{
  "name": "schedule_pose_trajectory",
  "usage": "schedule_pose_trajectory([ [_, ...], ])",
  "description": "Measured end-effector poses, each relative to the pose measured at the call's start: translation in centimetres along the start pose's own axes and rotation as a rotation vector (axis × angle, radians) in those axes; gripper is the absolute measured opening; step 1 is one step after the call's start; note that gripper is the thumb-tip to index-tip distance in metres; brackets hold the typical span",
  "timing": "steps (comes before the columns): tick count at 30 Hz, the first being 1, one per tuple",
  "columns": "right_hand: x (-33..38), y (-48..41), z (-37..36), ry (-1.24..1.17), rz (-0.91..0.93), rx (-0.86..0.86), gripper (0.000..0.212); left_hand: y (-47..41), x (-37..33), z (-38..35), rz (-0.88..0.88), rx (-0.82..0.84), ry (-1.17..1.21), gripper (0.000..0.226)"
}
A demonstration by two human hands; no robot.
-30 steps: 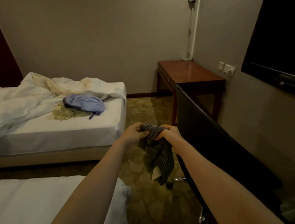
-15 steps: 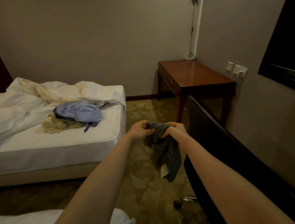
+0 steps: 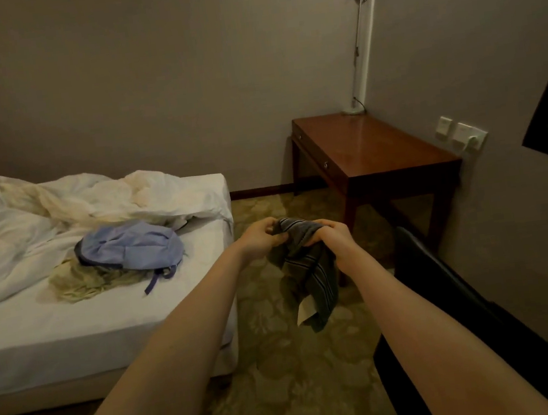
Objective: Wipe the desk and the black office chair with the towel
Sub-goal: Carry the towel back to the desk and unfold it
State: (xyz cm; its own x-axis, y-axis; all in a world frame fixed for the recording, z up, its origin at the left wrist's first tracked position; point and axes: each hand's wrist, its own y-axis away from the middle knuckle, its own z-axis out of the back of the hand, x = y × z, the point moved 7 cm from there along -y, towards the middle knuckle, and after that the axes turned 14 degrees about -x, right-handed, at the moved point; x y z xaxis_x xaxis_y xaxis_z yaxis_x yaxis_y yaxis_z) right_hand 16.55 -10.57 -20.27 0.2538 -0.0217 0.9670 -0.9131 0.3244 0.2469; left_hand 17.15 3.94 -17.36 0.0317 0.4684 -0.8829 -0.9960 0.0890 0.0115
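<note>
Both hands, left hand [image 3: 258,240] and right hand [image 3: 333,239], grip the towel [image 3: 309,268] with curled fingers, likely bunching it to wipe the surface [image 3: 368,144]

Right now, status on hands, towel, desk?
Left hand and right hand both gripping towel. Desk ahead, untouched; lamp on its far corner. Black chair close on right.

Open carpet [image 3: 286,378] leads you to the desk [image 3: 379,149] at 1 o'clock. Black chair [image 3: 455,292] blocks 4 o'clock, bed [image 3: 91,333] blocks 9. Lamp [image 3: 353,110] stands on the desk's far corner.
</note>
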Motion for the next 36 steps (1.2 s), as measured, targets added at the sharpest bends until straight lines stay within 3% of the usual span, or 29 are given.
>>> schedule_pose_trajectory([
  [5, 1.6, -6.8, -0.6, -0.084, -0.145, -0.024, 0.022, -5.8, 0.4, -0.2, 0.03, 0.093, -0.03, 0.051],
  [9, 4.3, -11.7, -1.8, -0.206, -0.149, 0.048, 0.017, -10.4, -1.7, 0.2, 0.012, -0.004, 0.022, 0.034],
  [16, 8.0, -19.5, -3.9, -0.396, -0.097, 0.181, 0.027, -19.0, -3.5, 0.9, 0.086, -0.164, 0.286, 0.013],
  [22, 8.5, -26.3, -5.5, -0.253, -0.009, 0.059, 0.025, -26.2, -2.2, 1.3, 0.159, -0.247, 0.469, 0.023],
  [26, 9.5, -30.7, -7.4, -0.24, -0.013, 0.019, 0.012, -32.0, -1.6, 1.9, 0.157, -0.3, 0.452, 0.008],
  [29, 10.6, -33.1, -9.2, -0.244, -0.011, 0.103, 0.016, -36.1, -1.9, 3.0, 0.073, -0.28, 0.406, 0.014],
  [33, 12.6, -36.7, -11.8, -0.341, -0.049, 0.374, 0.049, -41.7, -2.6, 5.5, -0.069, -0.17, 0.288, 0.021],
  [36, 14.4, -40.1, -13.4, -0.368, -0.057, 0.524, 0.046, -45.8, -3.0, 7.5, -0.142, -0.117, 0.228, 0.028],
])
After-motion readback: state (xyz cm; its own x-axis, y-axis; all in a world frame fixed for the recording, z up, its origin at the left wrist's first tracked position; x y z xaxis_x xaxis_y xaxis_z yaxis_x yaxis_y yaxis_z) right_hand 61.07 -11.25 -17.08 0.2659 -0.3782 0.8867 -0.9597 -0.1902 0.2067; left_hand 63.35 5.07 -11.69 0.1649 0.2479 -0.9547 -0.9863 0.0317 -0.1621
